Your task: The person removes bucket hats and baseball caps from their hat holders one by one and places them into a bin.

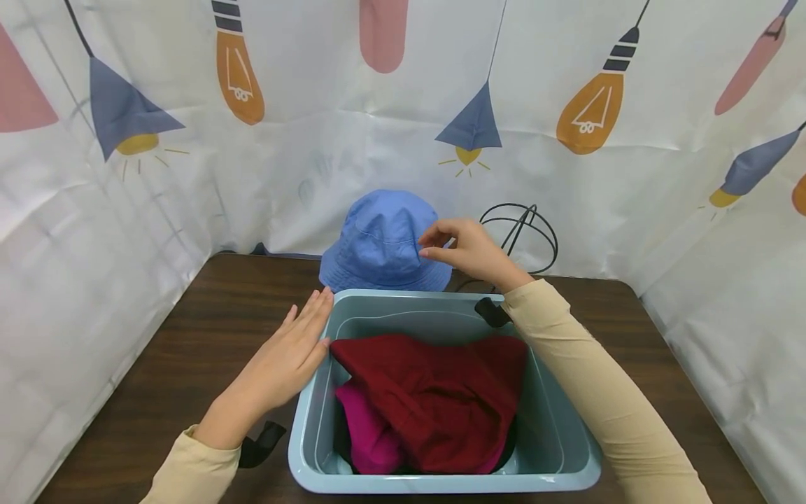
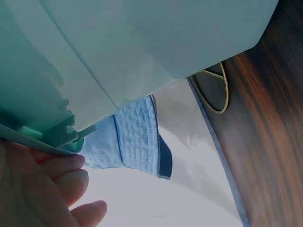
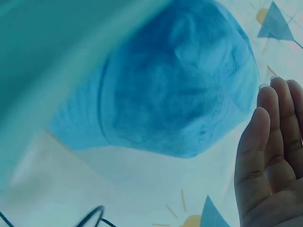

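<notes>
A light blue plastic bin (image 1: 441, 484) stands on the table, holding a dark red cloth (image 1: 450, 402) over a magenta cloth (image 1: 371, 434). My left hand (image 1: 283, 367) rests against the bin's left rim near the far corner, fingers stretched out; the left wrist view shows its fingertips (image 2: 71, 182) right at the rim. Behind the far rim is a blue bucket hat (image 1: 384, 238), its lower edge partly hidden by the bin. Reaching over the bin's far right corner, my right hand (image 1: 469, 252) hovers at the hat's right side. Its fingers are loosely bent and hold nothing.
Thin black wire loops (image 1: 548, 234) rise behind the right forearm, beside the hat. A white printed curtain (image 1: 302, 154) hangs close behind the table and along both sides. Dark wooden tabletop (image 1: 182, 371) shows left and right of the bin.
</notes>
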Demonstrator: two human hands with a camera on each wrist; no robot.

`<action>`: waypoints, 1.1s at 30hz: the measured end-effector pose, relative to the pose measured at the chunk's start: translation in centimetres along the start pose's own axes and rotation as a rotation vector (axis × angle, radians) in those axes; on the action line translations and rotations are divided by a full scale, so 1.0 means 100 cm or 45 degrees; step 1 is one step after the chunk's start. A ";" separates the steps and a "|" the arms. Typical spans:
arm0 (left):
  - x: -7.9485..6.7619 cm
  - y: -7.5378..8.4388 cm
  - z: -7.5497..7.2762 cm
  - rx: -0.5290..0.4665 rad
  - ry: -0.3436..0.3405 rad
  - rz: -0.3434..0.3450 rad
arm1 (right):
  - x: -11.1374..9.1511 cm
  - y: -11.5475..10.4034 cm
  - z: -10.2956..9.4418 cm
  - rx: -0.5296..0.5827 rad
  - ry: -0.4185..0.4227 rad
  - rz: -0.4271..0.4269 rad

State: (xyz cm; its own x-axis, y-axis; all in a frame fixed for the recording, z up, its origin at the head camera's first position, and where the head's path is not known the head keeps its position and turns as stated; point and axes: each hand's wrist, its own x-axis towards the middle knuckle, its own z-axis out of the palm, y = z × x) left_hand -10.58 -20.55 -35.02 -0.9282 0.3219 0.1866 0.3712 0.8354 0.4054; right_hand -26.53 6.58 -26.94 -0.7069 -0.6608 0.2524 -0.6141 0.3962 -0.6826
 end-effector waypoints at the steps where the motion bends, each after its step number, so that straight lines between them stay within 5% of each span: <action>1: 0.000 0.000 0.000 0.001 0.000 0.001 | 0.003 0.000 -0.001 -0.004 0.007 0.003; 14: 0.000 0.000 -0.001 0.020 0.002 0.002 | 0.031 -0.014 -0.008 -0.066 0.074 0.057; 33: -0.001 0.001 -0.001 0.022 0.000 -0.005 | 0.060 0.007 -0.006 -0.045 0.206 0.171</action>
State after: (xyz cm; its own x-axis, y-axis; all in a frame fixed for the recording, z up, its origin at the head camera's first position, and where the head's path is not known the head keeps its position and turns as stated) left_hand -10.40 -20.51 -34.94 -0.9295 0.3187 0.1855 0.3673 0.8442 0.3905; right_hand -31.46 3.27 -25.46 -0.8288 -0.4903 0.2697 -0.5204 0.4981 -0.6936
